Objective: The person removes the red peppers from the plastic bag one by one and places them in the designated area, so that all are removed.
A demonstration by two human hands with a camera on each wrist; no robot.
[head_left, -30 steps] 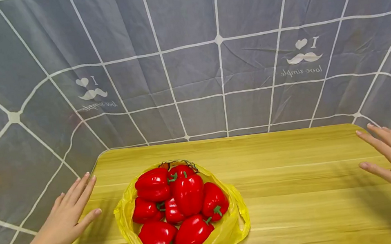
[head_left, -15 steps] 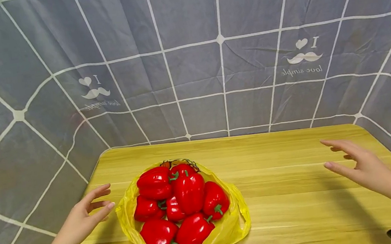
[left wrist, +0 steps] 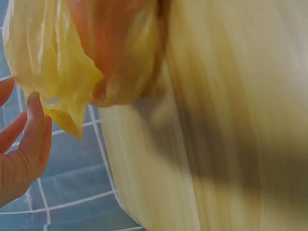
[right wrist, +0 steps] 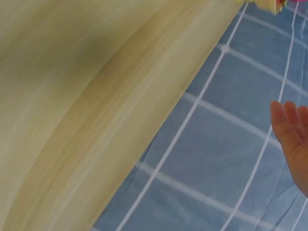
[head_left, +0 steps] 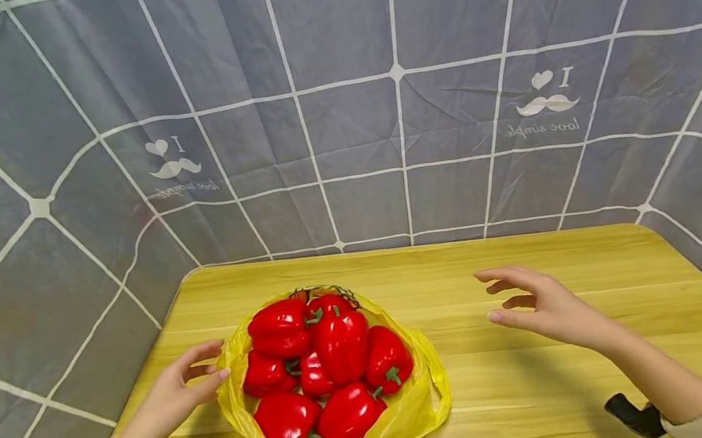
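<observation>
A yellow plastic bag (head_left: pixel 417 417) stands on the wooden table with its mouth spread wide. Several glossy red bell peppers (head_left: pixel 342 346) with green stems fill it. My left hand (head_left: pixel 178 397) is at the bag's left rim, thumb and fingers parted. In the left wrist view, the fingers (left wrist: pixel 34 120) are beside a hanging flap of the bag (left wrist: pixel 67 122); whether they touch it I cannot tell. My right hand (head_left: pixel 545 308) hovers over the table to the right of the bag, fingers loosely bent, holding nothing.
Dark netting (head_left: pixel 334 291) shows at the bag's back rim. The wooden table (head_left: pixel 496 259) has rounded far corners. A grey curtain (head_left: pixel 353 130) with white lines surrounds it at the back and sides. A black strap or device (head_left: pixel 635 418) sits at my right wrist.
Both hands have moved inward. The left has come up to the bag's rim, and the right has travelled well left across the table. The bag and peppers stay in place.
</observation>
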